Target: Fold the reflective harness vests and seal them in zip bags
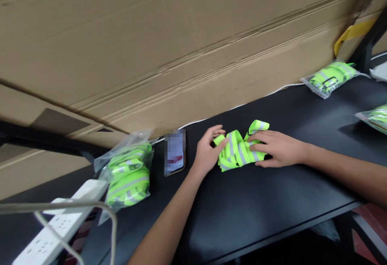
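Green reflective strap bundle (pixel 242 152) on the black bench (pixel 260 200), in loose overlapping folds between left hand (pixel 208 146) and right hand (pixel 276 148). Left hand loosely spread at the left end, thumb against a fold; right hand with fingers bent over the right end, can't tell if pinching or just resting. Risk 1, my read: folds springing apart or sliding sideways, from uneven pressure at the 2 ends with no tie visible around the middle. Risk 2: raised loop (pixel 259 125) beside the right fingers, liable to snag and drag layers out. Risk 3: phone (pixel 175 152) just left of the left hand, easy to knock with a wide swing. Edges: cardboard (pixel 181 35) blocking the far side, white cable (pixel 205 117) along its foot; front edge (pixel 284 232) well apart from the bundle, decent working room between. Most room to the right, up to bagged strap (pixel 332 77) near the cardboard and a cut-off bag (pixel 377 117) at frame edge. Left tighter: phone, bagged bundle (pixel 128 180), power strip (pixel 36 243), beige cable (pixel 113 232) looping in the foreground.
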`<state>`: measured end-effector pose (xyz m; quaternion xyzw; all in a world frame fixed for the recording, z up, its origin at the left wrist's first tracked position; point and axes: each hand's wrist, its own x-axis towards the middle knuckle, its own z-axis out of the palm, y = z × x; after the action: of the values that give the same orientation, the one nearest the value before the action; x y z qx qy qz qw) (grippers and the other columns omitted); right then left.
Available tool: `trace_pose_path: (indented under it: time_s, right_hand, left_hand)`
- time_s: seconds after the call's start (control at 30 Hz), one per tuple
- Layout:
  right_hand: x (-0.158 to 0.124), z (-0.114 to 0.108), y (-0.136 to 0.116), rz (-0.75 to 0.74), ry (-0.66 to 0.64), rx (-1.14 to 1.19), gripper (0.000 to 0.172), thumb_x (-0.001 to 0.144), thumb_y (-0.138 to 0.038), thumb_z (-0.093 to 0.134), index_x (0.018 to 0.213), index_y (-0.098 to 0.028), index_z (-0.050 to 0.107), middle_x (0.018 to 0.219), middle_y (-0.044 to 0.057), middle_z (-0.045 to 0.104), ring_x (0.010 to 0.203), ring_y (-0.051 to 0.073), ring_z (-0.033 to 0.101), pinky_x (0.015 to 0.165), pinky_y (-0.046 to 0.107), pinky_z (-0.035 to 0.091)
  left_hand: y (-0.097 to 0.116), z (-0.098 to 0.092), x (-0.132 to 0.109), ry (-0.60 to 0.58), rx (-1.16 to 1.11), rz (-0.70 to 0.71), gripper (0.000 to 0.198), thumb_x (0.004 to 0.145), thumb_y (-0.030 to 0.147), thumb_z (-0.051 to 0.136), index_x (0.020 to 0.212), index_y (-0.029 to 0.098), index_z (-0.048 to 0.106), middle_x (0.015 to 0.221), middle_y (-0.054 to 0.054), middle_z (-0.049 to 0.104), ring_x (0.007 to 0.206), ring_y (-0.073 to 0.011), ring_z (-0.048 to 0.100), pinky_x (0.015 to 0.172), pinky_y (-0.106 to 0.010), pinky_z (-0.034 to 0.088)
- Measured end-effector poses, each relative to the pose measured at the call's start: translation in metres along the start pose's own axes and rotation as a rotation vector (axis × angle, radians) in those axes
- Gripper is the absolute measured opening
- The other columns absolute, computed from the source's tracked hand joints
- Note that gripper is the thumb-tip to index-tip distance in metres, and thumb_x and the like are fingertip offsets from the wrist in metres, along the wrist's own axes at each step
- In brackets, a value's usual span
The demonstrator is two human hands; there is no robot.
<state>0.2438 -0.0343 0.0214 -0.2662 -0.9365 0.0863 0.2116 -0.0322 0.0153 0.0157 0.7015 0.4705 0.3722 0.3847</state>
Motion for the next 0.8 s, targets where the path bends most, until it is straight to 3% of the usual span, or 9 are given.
trace_pose_path:
  time_s: [0.1,0.17,0.23,0.33,0.4,0.47,0.6,0.67,0.8]
  right_hand:
    - [0.003,0.003,-0.002,0.061,0.016,0.002,0.035,0.093,-0.039,0.062,0.120,-0.017,0.064,0.128,0.018,0.063,0.117,0.031,0.062,0.099,0.050,0.053]
    - [0.003,0.003,-0.003,0.070,0.015,0.004,0.035,0.093,-0.039,0.062,0.120,-0.017,0.064,0.127,0.017,0.063,0.117,0.031,0.062,0.099,0.050,0.052]
    - [0.003,0.003,-0.003,0.073,0.006,-0.006,0.035,0.093,-0.039,0.062,0.120,-0.017,0.064,0.127,0.017,0.063,0.116,0.031,0.062,0.099,0.049,0.052]
    - [0.003,0.002,-0.004,0.079,-0.006,-0.031,0.033,0.093,-0.037,0.062,0.118,-0.016,0.063,0.127,0.018,0.062,0.117,0.031,0.061,0.099,0.050,0.052]
    - [0.002,0.001,-0.005,0.086,-0.008,-0.023,0.033,0.093,-0.039,0.062,0.118,-0.016,0.062,0.129,0.019,0.061,0.119,0.032,0.060,0.100,0.051,0.051]
    - [0.002,-0.001,-0.005,0.104,-0.005,0.016,0.036,0.093,-0.045,0.062,0.117,-0.018,0.062,0.131,0.018,0.061,0.121,0.033,0.059,0.100,0.051,0.050]
    - [0.004,-0.001,-0.003,0.227,0.031,0.188,0.038,0.097,-0.050,0.056,0.117,-0.019,0.056,0.124,0.017,0.066,0.114,0.032,0.063,0.096,0.050,0.051]
    - [0.007,0.003,0.003,0.336,0.091,0.340,0.033,0.101,-0.045,0.048,0.120,-0.019,0.052,0.116,0.015,0.069,0.107,0.029,0.066,0.091,0.047,0.053]
    - [0.017,0.015,0.021,0.500,0.232,0.543,0.024,0.100,-0.038,0.048,0.117,-0.021,0.048,0.099,0.008,0.070,0.079,0.019,0.065,0.071,0.035,0.053]
  left_hand:
    - [-0.007,-0.010,0.003,0.376,-0.019,-0.038,0.029,0.090,0.042,0.060,0.109,0.019,0.061,0.099,-0.007,0.070,0.089,-0.0199,0.069,0.079,-0.036,0.055]
    - [-0.004,-0.017,-0.004,0.517,0.076,0.157,0.018,0.094,0.037,0.056,0.099,0.021,0.062,0.090,-0.004,0.066,0.082,-0.0180,0.066,0.075,-0.034,0.053]
    - [0.002,-0.020,-0.015,0.435,0.192,0.463,0.010,0.093,0.028,0.055,0.086,0.022,0.060,0.078,-0.001,0.062,0.071,-0.0163,0.061,0.070,-0.033,0.051]
    - [0.016,-0.012,-0.029,0.059,0.414,0.779,0.004,0.088,0.025,0.062,0.084,0.023,0.061,0.077,-0.002,0.066,0.072,-0.0192,0.063,0.069,-0.035,0.050]
    - [0.024,-0.002,-0.033,-0.106,0.581,0.722,0.015,0.086,0.033,0.068,0.096,0.023,0.064,0.098,-0.008,0.071,0.093,-0.0264,0.066,0.082,-0.042,0.052]
    - [0.027,0.006,-0.033,-0.179,0.626,0.526,0.029,0.086,0.041,0.069,0.107,0.022,0.063,0.118,-0.013,0.068,0.112,-0.0319,0.063,0.095,-0.050,0.049]
    - [0.021,0.007,-0.021,-0.257,0.357,0.279,0.026,0.092,0.042,0.063,0.108,0.022,0.061,0.128,-0.012,0.062,0.122,-0.0283,0.058,0.106,-0.050,0.045]
    - [0.012,0.005,-0.011,-0.223,0.171,0.233,0.023,0.092,0.042,0.061,0.104,0.022,0.063,0.122,-0.011,0.063,0.118,-0.0261,0.060,0.105,-0.046,0.047]
    - [-0.010,0.006,0.014,-0.034,-0.087,0.064,0.029,0.091,0.044,0.054,0.103,0.020,0.064,0.112,-0.010,0.065,0.105,-0.0234,0.065,0.095,-0.041,0.054]
